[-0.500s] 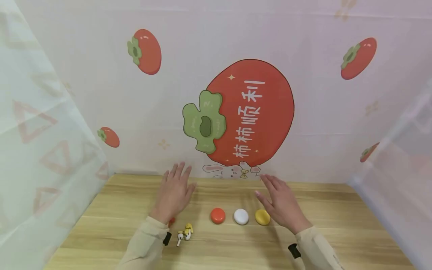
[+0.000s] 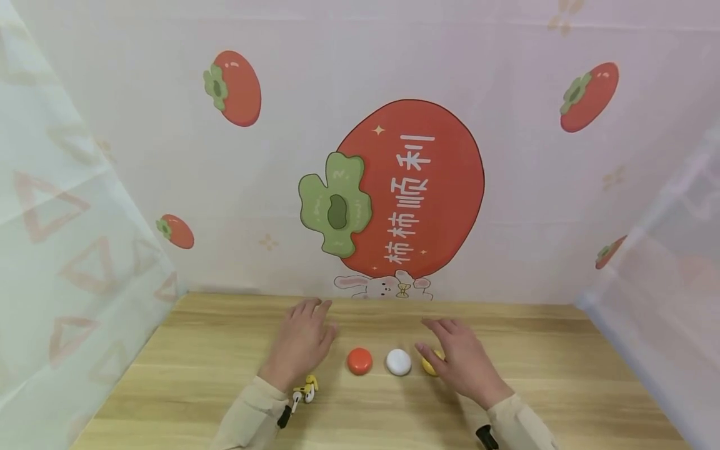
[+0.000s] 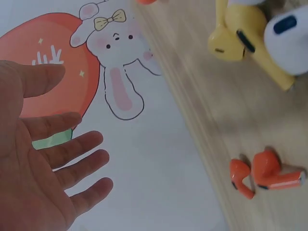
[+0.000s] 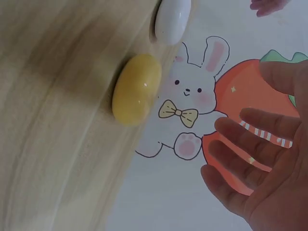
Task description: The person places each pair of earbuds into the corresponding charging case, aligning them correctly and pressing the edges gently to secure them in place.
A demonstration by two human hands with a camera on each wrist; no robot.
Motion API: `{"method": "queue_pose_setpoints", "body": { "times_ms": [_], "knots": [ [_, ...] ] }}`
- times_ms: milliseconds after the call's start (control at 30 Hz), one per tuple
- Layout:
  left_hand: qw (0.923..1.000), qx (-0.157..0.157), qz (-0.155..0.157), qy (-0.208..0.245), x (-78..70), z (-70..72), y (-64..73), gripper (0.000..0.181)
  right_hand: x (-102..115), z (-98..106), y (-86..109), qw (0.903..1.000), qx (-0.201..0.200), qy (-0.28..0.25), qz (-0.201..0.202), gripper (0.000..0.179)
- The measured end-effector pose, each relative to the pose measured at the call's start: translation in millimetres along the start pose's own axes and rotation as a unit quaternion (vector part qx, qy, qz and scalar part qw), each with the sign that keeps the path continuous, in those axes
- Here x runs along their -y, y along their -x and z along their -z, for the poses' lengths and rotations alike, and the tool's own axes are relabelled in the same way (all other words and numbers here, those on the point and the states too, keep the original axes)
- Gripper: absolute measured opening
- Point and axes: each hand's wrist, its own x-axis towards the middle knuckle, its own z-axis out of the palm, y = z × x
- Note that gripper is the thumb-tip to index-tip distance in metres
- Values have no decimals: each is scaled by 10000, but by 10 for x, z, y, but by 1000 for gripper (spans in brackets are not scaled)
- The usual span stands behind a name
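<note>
My left hand (image 2: 298,347) is spread over the left part of the wooden table, holding nothing. Beside its wrist lie yellow earbuds (image 2: 312,380) and white earbuds (image 2: 309,396) in a small cluster. Two red earbuds (image 3: 276,174) show in the left wrist view; in the head view the left arm hides them. A row of rounded, glossy cases sits mid-table: red (image 2: 359,361), white (image 2: 398,362) and yellow (image 4: 137,90). The right hand (image 2: 464,362), its fingers loosely extended, is nearest the yellow case and partly covers it in the head view.
Behind the wooden table (image 2: 360,422) stands a white cloth backdrop (image 2: 529,250) printed with persimmons and a rabbit. Pale cloth walls (image 2: 84,250) rise along the left and right sides.
Both hands have come down and back towards the body, the right one now overlapping the yellow case. The left arm now hides the red earbuds. The head view has shifted slightly.
</note>
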Motion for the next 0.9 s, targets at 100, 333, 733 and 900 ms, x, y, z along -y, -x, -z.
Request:
{"method": "queue_pose_setpoints", "body": {
  "times_ms": [100, 333, 733, 900],
  "knots": [
    [9996, 146, 3, 243, -34, -21, 17, 49, 9, -14, 26, 10000, -80, -41, 36, 46],
    [9958, 582, -118, 696, -55, -90, 71, 48, 57, -75, 63, 9995, -178, -177, 168, 43],
    [9833, 1605, -152, 840, -112, -251, 93, 66, 193, -130, 81, 9981, 373, -424, -246, 43],
    [9830, 1678, -210, 722, -139, -322, 92, 64, 218, -138, 94, 9972, 454, -495, -325, 43]
  ]
}}
